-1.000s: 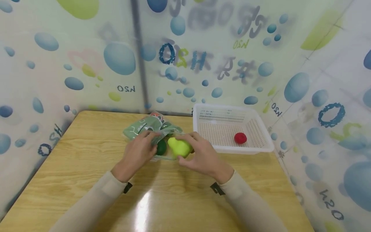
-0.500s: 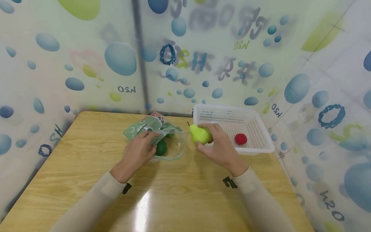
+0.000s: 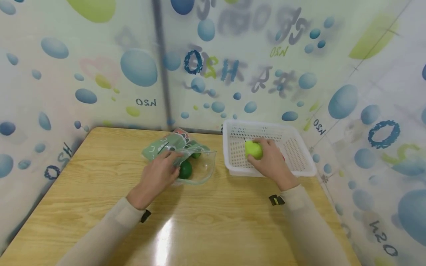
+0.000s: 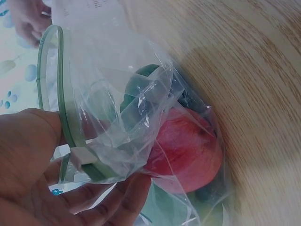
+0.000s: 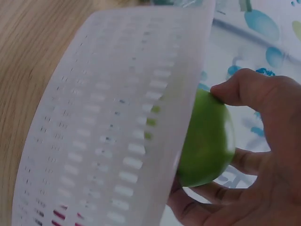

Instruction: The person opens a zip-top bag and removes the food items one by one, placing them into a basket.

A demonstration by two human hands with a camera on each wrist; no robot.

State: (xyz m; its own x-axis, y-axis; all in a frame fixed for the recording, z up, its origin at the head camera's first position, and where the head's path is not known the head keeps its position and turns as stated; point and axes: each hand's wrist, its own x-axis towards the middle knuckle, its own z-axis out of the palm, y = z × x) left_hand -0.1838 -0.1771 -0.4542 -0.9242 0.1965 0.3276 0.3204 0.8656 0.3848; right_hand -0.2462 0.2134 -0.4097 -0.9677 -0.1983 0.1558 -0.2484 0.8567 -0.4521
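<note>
My left hand (image 3: 159,173) holds the edge of a clear zip-top bag (image 3: 204,171) with a green printed side, keeping its mouth apart. A dark green round fruit (image 3: 185,170) lies inside, near the opening. The left wrist view shows a round red fruit (image 4: 188,153) through the plastic, and my thumb at the green zip strip (image 4: 66,108). My right hand (image 3: 271,160) grips a yellow-green pear (image 3: 253,150) over the white slotted basket (image 3: 237,159). In the right wrist view, the basket's side wall (image 5: 108,94) partly hides the pear (image 5: 207,141).
A red round thing in the basket is almost wholly hidden behind my right hand; some red (image 5: 59,214) shows through the slots. Bag and basket stand on a wooden table (image 3: 199,221), close to the patterned wall (image 3: 133,118) at the back.
My right hand has lifted the pear out of the bag's mouth and carried it right, over the basket. My left hand has stayed at the bag's edge.
</note>
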